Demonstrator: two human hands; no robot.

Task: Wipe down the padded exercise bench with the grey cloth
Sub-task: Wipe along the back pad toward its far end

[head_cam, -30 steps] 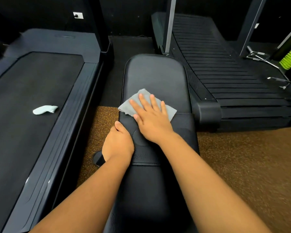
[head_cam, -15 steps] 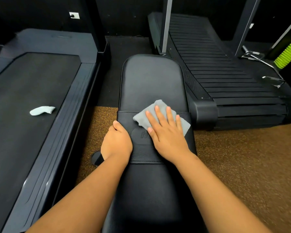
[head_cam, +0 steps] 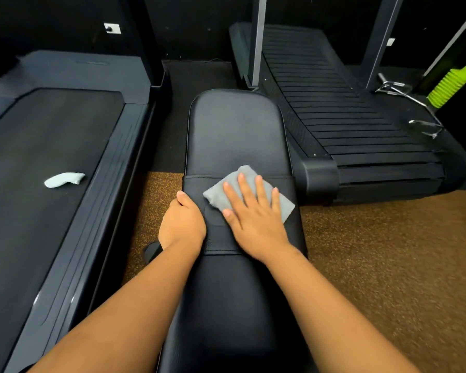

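Item: black padded exercise bench (head_cam: 234, 135), running lengthwise away from the camera, seat pad nearest, a stitched band across the middle, back pad beyond with a rounded far end. An embossed mark sits on the band between the two hands; it is partly covered and cannot be read.

Two bare forearms enter from the bottom edge, one on each side of the seat pad.

Left hand (head_cam: 182, 224): on the left edge of the bench at the band, thumb on top, fingers curled down over the side, gripping the edge.

Right hand (head_cam: 256, 214): palm down, fingers straight and slightly spread, pressing flat on the grey cloth (head_cam: 285, 207); nothing is grasped.

Grey cloth: lies on the right half of the bench, across the seam where the band meets the back pad. It sits under the right fingers and palm, with its corners showing beyond the fingertips, left of the thumb side, and at the bench's right edge. It is near the left hand, not touching it.

Floor: brown speckled mat (head_cam: 374, 259) on both sides of the bench, black flooring farther off.

Left: flat dark treadmill (head_cam: 51, 146) with a pale blue crumpled cloth (head_cam: 64, 179) lying on its belt.

Right, farther: curved slatted treadmill (head_cam: 347, 122), grey uprights, metal cable handles (head_cam: 404, 90), and a lime-green ribbed grip (head_cam: 449, 84).

Far wall: black, with a white wall socket (head_cam: 112, 28). No readable writing anywhere.
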